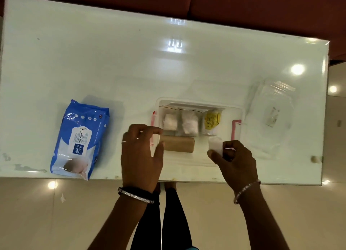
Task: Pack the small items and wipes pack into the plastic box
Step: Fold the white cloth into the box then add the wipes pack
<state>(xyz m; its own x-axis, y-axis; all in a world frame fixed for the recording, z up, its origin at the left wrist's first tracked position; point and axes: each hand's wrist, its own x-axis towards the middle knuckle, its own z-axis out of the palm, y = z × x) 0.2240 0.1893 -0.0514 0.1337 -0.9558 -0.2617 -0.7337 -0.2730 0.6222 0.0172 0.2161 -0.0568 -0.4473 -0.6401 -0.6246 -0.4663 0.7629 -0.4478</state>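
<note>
A clear plastic box (198, 102) with pink side clips stands on the glass table near its front edge. Inside lie two white packets (190, 123), a yellow packet (211, 121) and a tan roll (179, 144). My left hand (140, 156) hovers at the box's left end, fingers apart, thumb close to the roll's end. My right hand (234, 160) pinches a small white item (215, 146) over the box's front right part. The blue wet wipes pack (78, 139) lies flat on the table, left of the box.
The transparent lid (271, 115) lies on the table (112, 62) to the right of the box. The table's front edge runs just below my hands, with tiled floor and my legs beneath. A dark red sofa borders the far side.
</note>
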